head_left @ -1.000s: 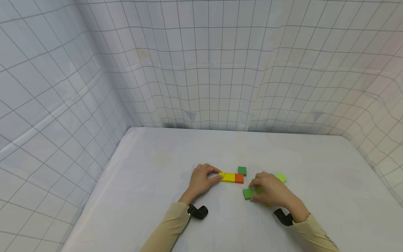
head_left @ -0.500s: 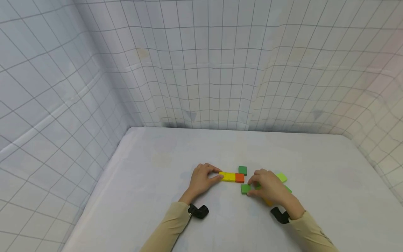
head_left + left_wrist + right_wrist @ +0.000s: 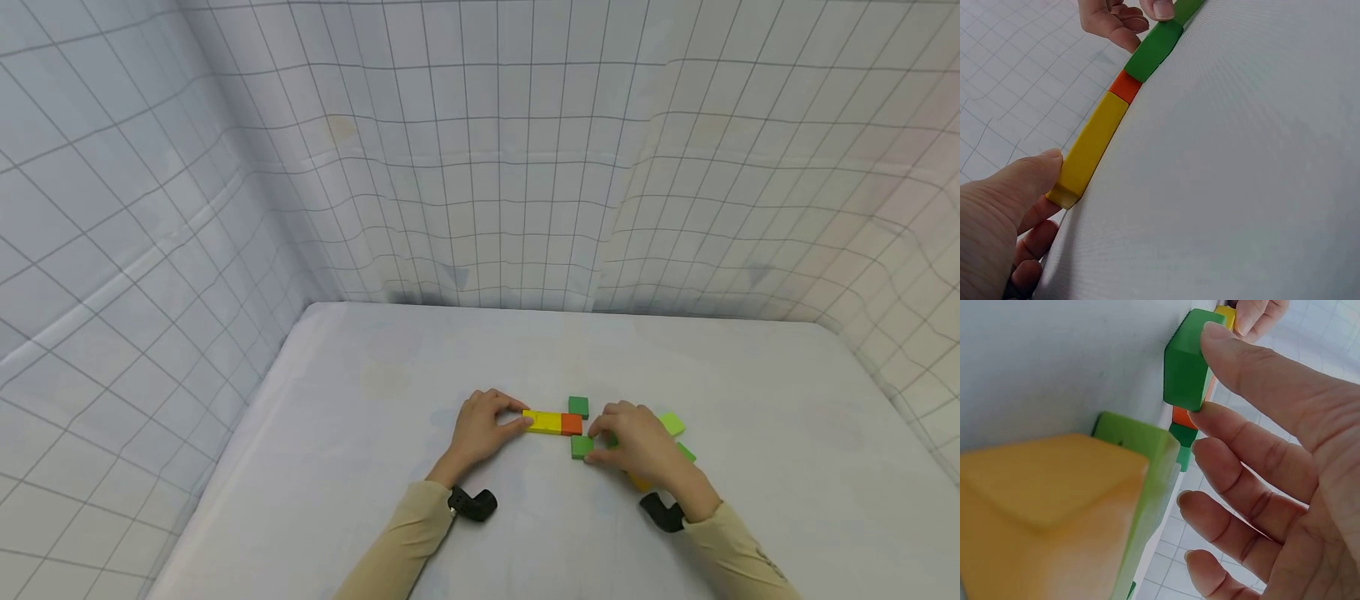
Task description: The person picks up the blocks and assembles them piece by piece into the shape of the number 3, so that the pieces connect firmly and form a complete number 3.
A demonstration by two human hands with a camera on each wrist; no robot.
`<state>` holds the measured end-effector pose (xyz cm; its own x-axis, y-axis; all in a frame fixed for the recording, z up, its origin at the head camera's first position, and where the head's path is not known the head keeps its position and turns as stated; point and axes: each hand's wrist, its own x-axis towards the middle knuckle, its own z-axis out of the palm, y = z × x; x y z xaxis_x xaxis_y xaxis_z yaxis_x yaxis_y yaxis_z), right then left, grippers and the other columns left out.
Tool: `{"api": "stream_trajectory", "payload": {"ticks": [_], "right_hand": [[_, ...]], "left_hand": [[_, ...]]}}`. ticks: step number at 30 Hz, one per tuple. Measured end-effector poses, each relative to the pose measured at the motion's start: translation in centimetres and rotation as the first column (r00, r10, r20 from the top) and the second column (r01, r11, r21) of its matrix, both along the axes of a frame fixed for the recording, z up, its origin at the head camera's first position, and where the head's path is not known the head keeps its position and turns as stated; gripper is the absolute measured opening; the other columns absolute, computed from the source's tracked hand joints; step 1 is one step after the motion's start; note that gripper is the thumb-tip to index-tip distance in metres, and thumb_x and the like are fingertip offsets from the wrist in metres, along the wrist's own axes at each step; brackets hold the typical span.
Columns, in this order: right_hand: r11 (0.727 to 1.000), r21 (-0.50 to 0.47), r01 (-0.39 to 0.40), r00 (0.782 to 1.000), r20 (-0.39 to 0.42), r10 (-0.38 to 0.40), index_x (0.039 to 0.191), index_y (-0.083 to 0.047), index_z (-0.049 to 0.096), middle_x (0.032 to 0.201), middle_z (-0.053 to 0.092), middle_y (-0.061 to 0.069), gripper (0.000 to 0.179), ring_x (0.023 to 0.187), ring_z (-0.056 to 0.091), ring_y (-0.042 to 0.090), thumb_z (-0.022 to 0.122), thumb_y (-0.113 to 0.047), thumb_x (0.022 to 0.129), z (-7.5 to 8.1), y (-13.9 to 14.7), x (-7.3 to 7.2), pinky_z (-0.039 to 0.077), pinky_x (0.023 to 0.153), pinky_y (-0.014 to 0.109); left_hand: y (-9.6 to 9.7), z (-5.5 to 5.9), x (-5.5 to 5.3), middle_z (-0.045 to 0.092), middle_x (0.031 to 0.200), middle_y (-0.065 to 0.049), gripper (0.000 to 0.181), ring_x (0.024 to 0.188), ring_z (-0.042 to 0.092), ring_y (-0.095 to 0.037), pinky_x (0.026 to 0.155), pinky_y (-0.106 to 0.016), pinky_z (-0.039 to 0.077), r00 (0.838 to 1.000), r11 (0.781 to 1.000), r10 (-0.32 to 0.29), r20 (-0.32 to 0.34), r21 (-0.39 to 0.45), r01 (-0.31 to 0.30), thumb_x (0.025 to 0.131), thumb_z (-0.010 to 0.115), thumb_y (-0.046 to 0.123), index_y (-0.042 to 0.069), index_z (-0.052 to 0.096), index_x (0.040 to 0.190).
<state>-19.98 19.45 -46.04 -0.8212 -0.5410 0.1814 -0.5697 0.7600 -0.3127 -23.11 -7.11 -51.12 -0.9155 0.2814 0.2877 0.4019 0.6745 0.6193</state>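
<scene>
My left hand (image 3: pixel 480 427) pinches the left end of a long yellow block (image 3: pixel 546 422) between thumb and fingers. A small red-orange block (image 3: pixel 572 424) sits against the yellow block's right end. My right hand (image 3: pixel 636 440) grips a square green block (image 3: pixel 581 447) at its right edge, with thumb and index finger (image 3: pixel 1222 422) on it. This green block lies just in front of the red-orange one; whether they touch, I cannot tell. Behind the red-orange block is a darker green block (image 3: pixel 578 406).
Several loose blocks lie around and partly under my right hand: a lime one (image 3: pixel 672 424), a green one (image 3: pixel 686 452) and an orange-yellow one (image 3: pixel 639 482), large and near in the right wrist view. The white tabletop (image 3: pixel 375 358) ends at a grid-patterned curtain (image 3: pixel 480 167).
My right hand has moved slightly left and away from me, carrying the green block along and straightening it near the red-orange one. My left hand and the yellow block have hardly moved.
</scene>
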Motion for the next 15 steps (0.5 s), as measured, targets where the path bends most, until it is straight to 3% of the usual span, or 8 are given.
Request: {"api": "stream_trajectory", "payload": {"ticks": [15], "right_hand": [[0.999, 0.027, 0.041, 0.999, -0.007, -0.041, 0.086, -0.020, 0.072, 0.078, 0.053, -0.015, 0.027, 0.076, 0.047, 0.008, 0.085, -0.036, 0.068, -0.18, 0.00, -0.20, 0.038, 0.069, 0.033]], "left_hand": [[0.04, 0.13, 0.06, 0.061, 0.093, 0.008, 0.025, 0.082, 0.046, -0.012, 0.074, -0.032, 0.035, 1.000, 1.000, 0.005, 0.001, -0.002, -0.005, 0.084, 0.070, 0.041, 0.022, 0.074, 0.100]]}}
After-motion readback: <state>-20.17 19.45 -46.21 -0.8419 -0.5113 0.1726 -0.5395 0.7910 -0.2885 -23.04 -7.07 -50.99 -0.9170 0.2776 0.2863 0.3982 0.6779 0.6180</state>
